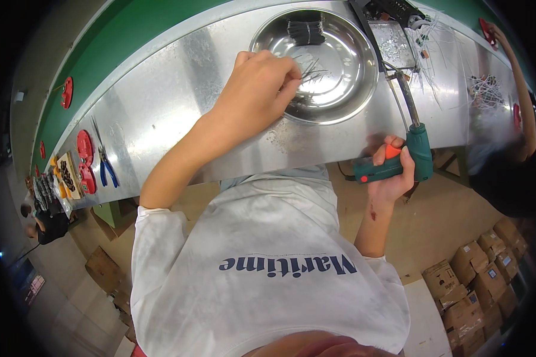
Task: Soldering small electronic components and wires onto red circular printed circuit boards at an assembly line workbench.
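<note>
My left hand (257, 88) reaches over the near-left rim of a round steel bowl (354, 98). Its thumb and fingers are pinched together; what sits between the tips is too small to make out. Thin dark wires (312, 72) lie loose in the bowl beside those fingertips. A tight bundle of short black wires (305, 33) rests at the bowl's far side. At the table's front edge, my right hand (394, 181) grips a green soldering gun (420, 149) with an orange trigger. Its metal nozzle points away from me, up to the right of the bowl.
A metal tray (395, 44) and a black stand (366, 24) are beyond the bowl's right. White wires (485, 89) lie farther right, near another person's arm (518, 83). Blue-handled pliers (108, 171) and red discs (85, 147) lie left. Cardboard boxes (464, 315) stand behind right.
</note>
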A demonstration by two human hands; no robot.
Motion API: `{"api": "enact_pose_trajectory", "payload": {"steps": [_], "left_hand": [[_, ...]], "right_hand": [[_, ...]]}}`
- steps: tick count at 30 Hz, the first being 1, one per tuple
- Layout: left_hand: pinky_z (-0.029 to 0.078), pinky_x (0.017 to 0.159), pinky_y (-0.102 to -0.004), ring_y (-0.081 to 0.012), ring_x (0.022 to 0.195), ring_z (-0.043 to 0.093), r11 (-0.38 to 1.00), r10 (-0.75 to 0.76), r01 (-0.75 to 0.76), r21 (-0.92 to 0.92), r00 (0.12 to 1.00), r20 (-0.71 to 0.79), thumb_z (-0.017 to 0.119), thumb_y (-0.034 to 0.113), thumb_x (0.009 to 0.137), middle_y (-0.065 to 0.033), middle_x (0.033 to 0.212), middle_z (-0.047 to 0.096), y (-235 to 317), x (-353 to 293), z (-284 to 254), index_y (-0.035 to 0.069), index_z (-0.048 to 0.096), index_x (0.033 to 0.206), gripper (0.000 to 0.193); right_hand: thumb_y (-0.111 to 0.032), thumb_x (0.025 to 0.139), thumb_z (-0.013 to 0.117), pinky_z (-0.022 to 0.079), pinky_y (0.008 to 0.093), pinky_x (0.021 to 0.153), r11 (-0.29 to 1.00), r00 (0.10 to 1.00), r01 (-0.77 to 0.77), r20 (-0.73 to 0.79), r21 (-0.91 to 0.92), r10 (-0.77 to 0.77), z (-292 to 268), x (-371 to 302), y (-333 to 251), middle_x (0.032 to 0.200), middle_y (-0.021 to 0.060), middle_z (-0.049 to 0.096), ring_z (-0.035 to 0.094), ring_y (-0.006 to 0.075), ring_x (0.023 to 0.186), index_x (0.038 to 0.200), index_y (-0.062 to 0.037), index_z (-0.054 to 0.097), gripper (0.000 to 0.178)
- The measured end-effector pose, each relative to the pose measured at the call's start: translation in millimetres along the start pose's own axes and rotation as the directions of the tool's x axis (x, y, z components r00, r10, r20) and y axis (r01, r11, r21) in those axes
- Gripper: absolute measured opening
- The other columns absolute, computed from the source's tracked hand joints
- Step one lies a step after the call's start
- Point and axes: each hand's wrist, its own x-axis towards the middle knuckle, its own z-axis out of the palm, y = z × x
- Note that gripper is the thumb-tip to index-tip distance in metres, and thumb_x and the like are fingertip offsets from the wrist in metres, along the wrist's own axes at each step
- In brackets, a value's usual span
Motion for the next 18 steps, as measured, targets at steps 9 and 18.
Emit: {"api": "enact_pose_trajectory", "payload": {"steps": [9,18], "left_hand": [[0.045,0.078,-0.0360,-0.0238,0.079,0.062,0.987,0.069,-0.101,-0.128,0.970,-0.234,0.064,0.006,0.080,-0.0072,0.079,0.067,-7,-8,9,0.004,0.063,0.082,0.003],[0.043,0.053,-0.0231,-0.0077,0.058,0.057,0.800,-0.211,0.278,-0.532,0.960,0.184,0.068,0.011,0.083,-0.0053,0.069,0.064,38,-60,-10,0.002,0.065,0.087,0.010]], "right_hand": [[-0.019,0.091,0.049,0.042,0.0283,0.056,1.000,1.000,0.013,0.020,-0.019,-0.013,1,-3,3,0.099,0.0160,0.057,0.052,0.0175,0.060,0.095,0.0008,0.055,0.021],[-0.004,0.086,0.057,0.044,0.0273,0.059,0.986,0.972,-0.008,0.229,-0.168,0.047,57,-33,2,0.107,0.0146,0.055,0.056,0.0173,0.068,0.109,0.0008,0.051,0.024]]}}
